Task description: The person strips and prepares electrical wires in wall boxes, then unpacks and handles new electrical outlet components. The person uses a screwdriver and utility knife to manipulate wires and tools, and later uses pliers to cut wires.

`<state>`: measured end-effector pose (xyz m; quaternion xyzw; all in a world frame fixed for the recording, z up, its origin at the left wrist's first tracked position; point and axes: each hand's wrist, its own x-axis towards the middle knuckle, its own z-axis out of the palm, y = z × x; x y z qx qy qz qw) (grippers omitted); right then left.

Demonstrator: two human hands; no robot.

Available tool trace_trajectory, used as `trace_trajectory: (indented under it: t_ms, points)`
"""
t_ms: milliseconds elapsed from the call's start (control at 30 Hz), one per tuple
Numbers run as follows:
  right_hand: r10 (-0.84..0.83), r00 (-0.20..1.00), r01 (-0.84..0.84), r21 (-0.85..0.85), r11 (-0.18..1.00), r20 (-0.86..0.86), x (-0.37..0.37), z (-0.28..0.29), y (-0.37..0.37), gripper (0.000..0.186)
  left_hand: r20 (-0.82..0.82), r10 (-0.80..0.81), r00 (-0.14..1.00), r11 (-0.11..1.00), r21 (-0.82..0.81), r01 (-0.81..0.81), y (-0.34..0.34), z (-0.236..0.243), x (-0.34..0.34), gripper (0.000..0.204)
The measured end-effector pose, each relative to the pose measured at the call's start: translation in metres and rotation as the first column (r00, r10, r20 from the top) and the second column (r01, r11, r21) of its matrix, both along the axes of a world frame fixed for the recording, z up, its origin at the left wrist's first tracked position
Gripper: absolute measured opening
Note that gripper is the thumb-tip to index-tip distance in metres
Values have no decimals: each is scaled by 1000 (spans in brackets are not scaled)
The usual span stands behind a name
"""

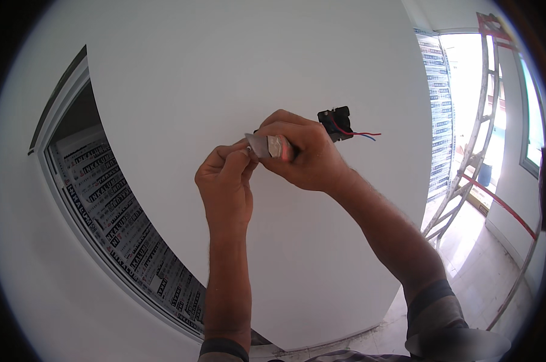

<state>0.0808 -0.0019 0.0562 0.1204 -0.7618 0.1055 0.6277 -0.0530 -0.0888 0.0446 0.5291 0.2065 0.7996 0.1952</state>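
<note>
In front of the white wall, my right hand (pixel 306 151) is wrapped round a knife (pixel 259 146) with a short, pointed grey metal blade and a worn handle, reddish at its end. The blade points left, its tip at the fingertips of my left hand (pixel 224 175). Those fingers are pinched together on something small whose kind I cannot make out. A bit of black shows behind my right fingers, mostly hidden. Just right of my right hand, a black electrical box (pixel 335 123) is set in the wall, with a red wire (pixel 363 133) and a blue wire (pixel 367 137) sticking out.
At the left is a framed opening with a panel (pixel 122 211) covered in printed protective film. A tall ladder (pixel 479 127) with red parts stands at the right, near a bright doorway (pixel 457 90). A blue container (pixel 484 175) is beyond it on the pale floor.
</note>
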Motion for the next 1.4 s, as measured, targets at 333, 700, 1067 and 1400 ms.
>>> trace_trajectory:
  t_ms: [333,700,1067,1400]
  points:
    - [22,997,-50,-383,922,-77,5,15,0,11,-31,0,1000,1000,-24,-1,17,-6,5,9]
    - [111,988,-59,-415,908,103,24,23,1,15,-321,496,807,854,349,-386,21,15,12,17]
    - [204,973,-146,-402,904,106,18,13,6,17,-306,803,512,580,600,-551,28,8,2,6]
    - [62,990,-20,-311,950,127,19,1,9,10,-320,894,315,446,709,-546,32,9,4,5]
